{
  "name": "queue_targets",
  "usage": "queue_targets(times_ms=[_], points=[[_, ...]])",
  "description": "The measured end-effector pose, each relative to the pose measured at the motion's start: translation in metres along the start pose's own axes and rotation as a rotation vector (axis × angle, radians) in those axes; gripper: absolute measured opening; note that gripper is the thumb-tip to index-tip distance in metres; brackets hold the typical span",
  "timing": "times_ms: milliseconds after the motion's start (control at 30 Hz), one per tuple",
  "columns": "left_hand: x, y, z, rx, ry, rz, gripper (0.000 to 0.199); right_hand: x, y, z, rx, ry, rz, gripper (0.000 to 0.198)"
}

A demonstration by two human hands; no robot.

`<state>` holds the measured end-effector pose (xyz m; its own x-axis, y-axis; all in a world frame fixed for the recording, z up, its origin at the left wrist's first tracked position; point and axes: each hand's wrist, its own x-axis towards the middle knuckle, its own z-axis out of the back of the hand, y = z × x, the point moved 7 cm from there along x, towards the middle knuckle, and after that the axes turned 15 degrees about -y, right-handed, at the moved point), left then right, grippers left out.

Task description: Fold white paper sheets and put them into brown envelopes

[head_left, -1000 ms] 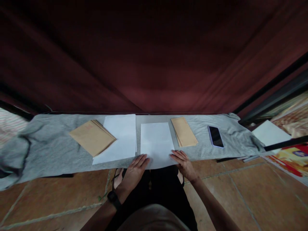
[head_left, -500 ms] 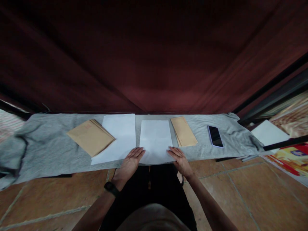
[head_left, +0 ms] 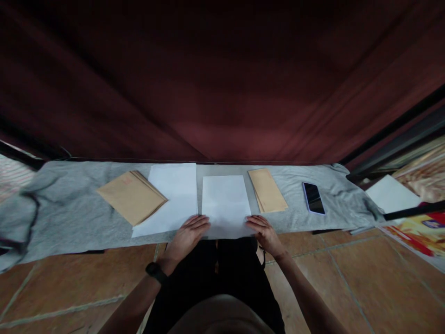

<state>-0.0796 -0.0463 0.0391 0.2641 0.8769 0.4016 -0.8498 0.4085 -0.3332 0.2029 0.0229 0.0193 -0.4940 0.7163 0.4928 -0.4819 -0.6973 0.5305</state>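
Note:
A white sheet of paper (head_left: 225, 199) lies in front of me on the grey cloth, its near edge toward my body. My left hand (head_left: 190, 231) is at its near left corner, fingers together and over the side edge. At the near right corner, my right hand (head_left: 264, 233) has its fingers bent closed on the paper's edge. Both thumbs are hidden. Left of this sheet lies a stack of white paper (head_left: 177, 199), partly covered by a fanned pile of brown envelopes (head_left: 134, 197). Narrower brown envelopes (head_left: 268, 190) rest to the right.
A phone (head_left: 314, 198) lies on the grey cloth (head_left: 76, 208) at the right. Behind the narrow surface hangs a dark red curtain (head_left: 222, 116). A white panel (head_left: 392, 195) and a colourful printed package (head_left: 417, 234) are at far right. Tiled floor (head_left: 333, 278) shows below.
My fingers have gone from lying flat on the paper to bending closer about its near corners. The right hand has shifted slightly outward. The sheet stays in nearly the same place.

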Motion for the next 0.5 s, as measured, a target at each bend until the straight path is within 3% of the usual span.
queue_targets(times_ms=[133,300,500], points=[[-0.003,0.006,-0.002,0.004,-0.044,0.055,0.065,0.008,-0.004,0.004,0.048,-0.043,-0.086,0.041],[0.002,0.01,-0.004,-0.03,-0.003,0.055,0.058,0.014,-0.005,0.004,0.1,-0.044,-0.147,0.028],[0.0,0.012,-0.002,-0.117,-0.022,0.082,0.058,0.007,-0.002,0.002,0.143,-0.048,-0.088,0.045]])
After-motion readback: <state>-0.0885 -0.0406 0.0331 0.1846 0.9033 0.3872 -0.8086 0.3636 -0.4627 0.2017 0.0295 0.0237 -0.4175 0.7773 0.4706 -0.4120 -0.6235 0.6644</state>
